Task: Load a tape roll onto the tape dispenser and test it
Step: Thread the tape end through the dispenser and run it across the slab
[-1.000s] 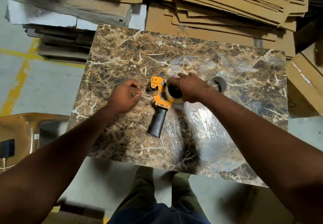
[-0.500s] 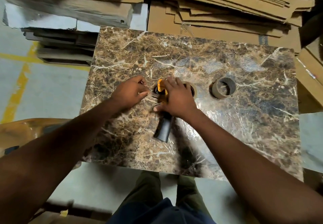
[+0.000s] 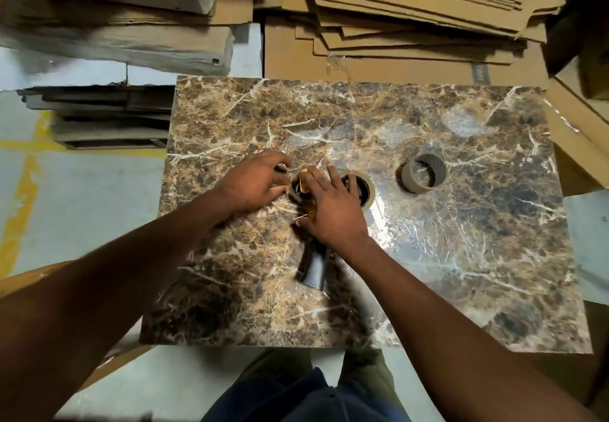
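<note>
The orange tape dispenser (image 3: 304, 180) lies flat near the middle of the marble-patterned table (image 3: 461, 257), its black handle (image 3: 314, 266) pointing toward me. A tape roll (image 3: 364, 189) sits on the dispenser's hub, half hidden. My right hand (image 3: 333, 210) lies flat over the dispenser body and presses it down. My left hand (image 3: 255, 182) is at the dispenser's front end, its fingertips pinched on a thin clear strip of tape. The dispenser's front parts are mostly covered by both hands.
An empty cardboard tape core (image 3: 423, 173) stands on the table to the right of the dispenser. Stacks of flattened cardboard (image 3: 412, 9) lie behind the table, and cardboard boxes (image 3: 580, 145) press against its right edge. Grey floor with yellow lines (image 3: 23, 197) is at the left.
My right hand moved from gripping the roll to lying flat on the dispenser body. My left hand stayed at the front end with the tape strip. The camera view shifted slightly.
</note>
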A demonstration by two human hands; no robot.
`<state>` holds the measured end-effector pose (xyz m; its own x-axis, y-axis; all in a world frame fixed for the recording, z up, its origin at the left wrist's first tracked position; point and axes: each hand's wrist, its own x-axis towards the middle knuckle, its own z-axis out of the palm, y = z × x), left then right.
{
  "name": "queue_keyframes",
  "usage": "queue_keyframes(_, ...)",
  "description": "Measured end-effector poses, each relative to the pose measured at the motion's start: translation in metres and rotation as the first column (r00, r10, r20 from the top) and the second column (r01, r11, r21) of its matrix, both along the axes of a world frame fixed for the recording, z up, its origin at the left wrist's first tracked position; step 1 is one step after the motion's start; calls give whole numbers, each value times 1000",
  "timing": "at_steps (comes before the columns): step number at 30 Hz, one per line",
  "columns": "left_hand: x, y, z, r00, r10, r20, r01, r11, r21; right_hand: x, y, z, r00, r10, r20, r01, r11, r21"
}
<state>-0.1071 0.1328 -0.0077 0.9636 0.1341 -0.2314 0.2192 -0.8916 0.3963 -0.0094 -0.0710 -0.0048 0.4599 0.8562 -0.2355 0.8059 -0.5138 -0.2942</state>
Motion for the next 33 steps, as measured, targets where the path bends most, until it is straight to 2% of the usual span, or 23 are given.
queue_keyframes(5,-1,6,-6,998,-66,-12,67,994,83,-2,1,3,1000,-15,7,15,1000,11)
queue_keyframes(10,-1,4,-8,994,-108,18,106,990,88,-8,8,6,998,-56,-4,56,998,13)
queue_keyframes(16,2,-9,-3,997,52,-61,-55,998,-43,-8,2,5,999,-39,6,39,999,16)
queue_keyframes(18,5,-11,-4,989,116,-88,-125,986,-107,-12,-16,10,992,-126,-8,126,988,90)
queue_keyframes(20,6,-11,-8,974,181,-133,-206,955,-214,-22,-40,14,948,-314,-59,319,919,231)
queue_keyframes(21,6,-12,-9,963,223,-149,-257,928,-270,-28,-51,16,901,-419,-108,433,867,247)
queue_keyframes(22,7,-14,-10,948,275,-158,-313,895,-318,-34,-60,17,830,-526,-182,555,810,188)
queue_keyframes(24,9,-18,-8,911,368,-187,-412,824,-388,-42,-67,15,601,-699,-388,731,677,-89)
queue_keyframes(25,12,-20,-6,887,405,-222,-462,774,-432,-46,-67,11,477,-734,-484,739,633,-230)
queue_keyframes(27,18,-22,-5,822,460,-337,-569,635,-522,-47,-64,6,235,-724,-649,711,584,-393)
queue_keyframes(29,23,-21,-7,747,480,-460,-664,495,-560,-44,-58,7,-24,-631,-775,709,536,-459)
queue_keyframes(30,25,-20,-8,707,488,-512,-705,427,-567,-42,-55,6,-117,-564,-817,700,536,-471)
queue_keyframes(31,27,-19,-9,670,494,-554,-738,362,-569,-40,-52,5,-151,-526,-837,683,557,-473)
queue_keyframes(33,32,-19,-9,610,490,-623,-782,244,-574,-39,-50,2,-127,-519,-845,659,592,-463)
